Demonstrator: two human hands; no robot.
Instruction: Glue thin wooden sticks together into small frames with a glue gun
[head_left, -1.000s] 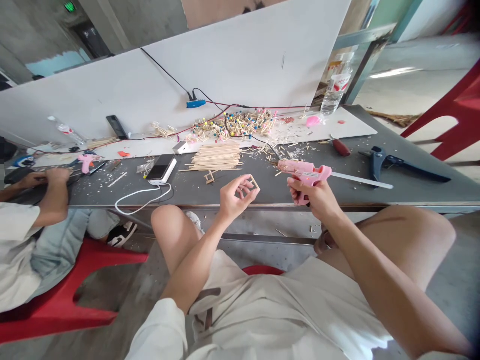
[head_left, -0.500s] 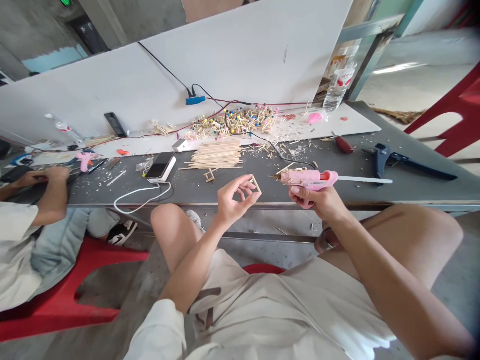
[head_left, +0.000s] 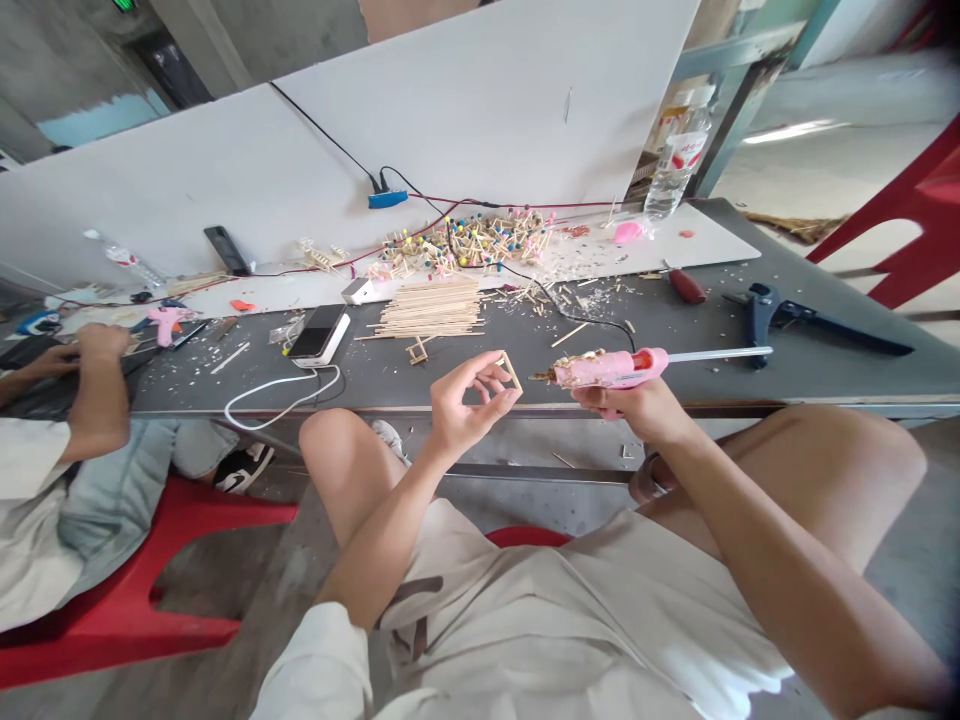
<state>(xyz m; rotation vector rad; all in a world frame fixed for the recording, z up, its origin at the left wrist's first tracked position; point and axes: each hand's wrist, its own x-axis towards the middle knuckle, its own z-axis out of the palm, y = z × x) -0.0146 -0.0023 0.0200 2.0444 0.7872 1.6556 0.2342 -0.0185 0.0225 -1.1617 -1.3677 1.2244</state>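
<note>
Between thumb and fingers, my left hand (head_left: 469,400) pinches a small wooden stick frame (head_left: 513,372) above the table's front edge. My right hand (head_left: 637,405) is wrapped round the handle of a pink glue gun (head_left: 604,370). The gun's nozzle points left at the frame, with a short gap between them. A white glue stick (head_left: 720,354) juts out of the gun's back end. Past my left hand, another small stick frame (head_left: 418,350) lies on the table by a stack of thin wooden sticks (head_left: 429,308).
A heap of sticks with coloured round heads (head_left: 480,240) lies behind the stack. At right are blue-handled cutters (head_left: 763,318) and a red-handled tool (head_left: 685,286). A power bank with a phone (head_left: 321,335) sits left of centre. A co-worker's hands (head_left: 90,350) are at far left.
My right hand has tilted the glue gun and brought it slightly left and lower, its nozzle nearer the frame. My left hand has barely moved.
</note>
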